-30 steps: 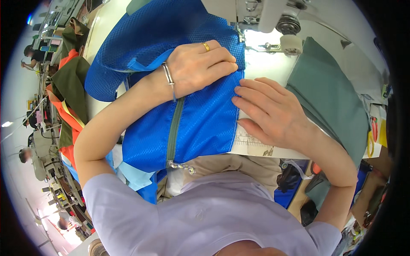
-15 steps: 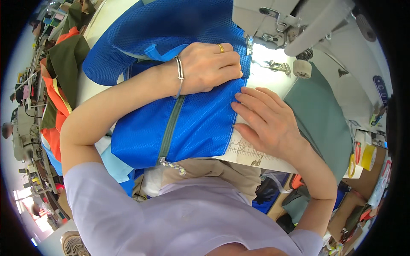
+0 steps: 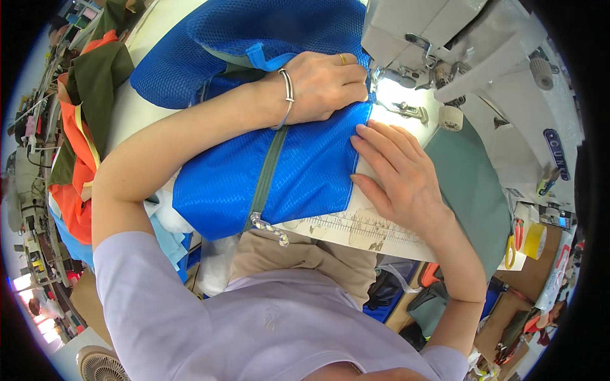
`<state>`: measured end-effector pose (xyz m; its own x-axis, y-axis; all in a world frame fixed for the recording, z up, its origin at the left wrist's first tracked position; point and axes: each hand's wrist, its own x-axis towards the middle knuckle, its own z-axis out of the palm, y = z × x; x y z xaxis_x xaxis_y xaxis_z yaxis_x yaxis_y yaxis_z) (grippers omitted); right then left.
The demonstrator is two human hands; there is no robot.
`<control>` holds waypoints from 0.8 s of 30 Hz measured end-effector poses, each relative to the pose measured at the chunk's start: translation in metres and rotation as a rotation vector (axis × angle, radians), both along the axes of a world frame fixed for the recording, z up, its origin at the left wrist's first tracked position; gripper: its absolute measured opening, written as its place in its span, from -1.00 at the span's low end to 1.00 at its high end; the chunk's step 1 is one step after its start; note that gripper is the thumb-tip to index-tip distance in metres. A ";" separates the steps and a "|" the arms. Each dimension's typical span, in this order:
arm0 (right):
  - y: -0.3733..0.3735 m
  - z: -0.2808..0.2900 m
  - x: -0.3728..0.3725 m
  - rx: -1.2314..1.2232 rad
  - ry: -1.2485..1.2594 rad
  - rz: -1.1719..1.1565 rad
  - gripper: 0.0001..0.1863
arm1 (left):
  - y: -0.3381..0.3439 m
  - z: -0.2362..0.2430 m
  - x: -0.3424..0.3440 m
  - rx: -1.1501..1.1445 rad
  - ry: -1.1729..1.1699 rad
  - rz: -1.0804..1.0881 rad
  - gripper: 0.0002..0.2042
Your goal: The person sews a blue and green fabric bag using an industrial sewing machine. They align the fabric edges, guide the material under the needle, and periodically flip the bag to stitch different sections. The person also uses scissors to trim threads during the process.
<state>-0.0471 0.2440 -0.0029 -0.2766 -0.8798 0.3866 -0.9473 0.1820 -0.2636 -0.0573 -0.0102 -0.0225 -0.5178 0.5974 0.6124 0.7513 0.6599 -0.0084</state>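
A sewing machine (image 3: 406,25) stands at the top right, its lit presser foot (image 3: 375,81) beside the edge of a blue fabric bag (image 3: 311,168). The bag has dark blue mesh (image 3: 279,25), a green zipper (image 3: 270,165) and a braided cord pull (image 3: 276,235). My left hand (image 3: 324,86), wearing a ring and bracelet, grips the bag with curled fingers just left of the foot. My right hand (image 3: 397,174) rests lower right, fingers spread along the bag's edge over the white, ruler-marked table (image 3: 381,238).
Sage-green fabric (image 3: 470,197) lies right of my hand, near yellow scissors (image 3: 510,251) and a yellow tape roll (image 3: 543,241). Orange fabric (image 3: 73,216) and olive fabric (image 3: 95,82) are piled at left. A fan (image 3: 101,365) sits at lower left; cluttered workbenches fill the far left.
The bag and my left hand have shifted up toward the presser foot, with the bag's lower edge uncovering more of the ruler. My view has also shifted, showing more of the machine.
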 end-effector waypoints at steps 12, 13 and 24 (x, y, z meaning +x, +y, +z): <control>-0.001 -0.003 -0.004 -0.024 0.023 -0.047 -0.55 | 0.001 0.003 -0.006 -0.041 0.058 0.042 -0.85; -0.001 -0.003 -0.005 -0.029 0.027 -0.048 -0.55 | 0.001 0.003 -0.007 -0.047 0.066 0.043 -0.85; 0.004 -0.001 -0.017 -0.103 0.092 -0.090 -0.72 | -0.003 0.002 -0.009 -0.019 0.079 0.010 -0.84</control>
<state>-0.0639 0.2480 -0.0038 -0.3118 -0.8074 0.5008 -0.9494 0.2438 -0.1980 -0.0665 -0.0129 -0.0202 -0.4740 0.6045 0.6402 0.7415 0.6662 -0.0800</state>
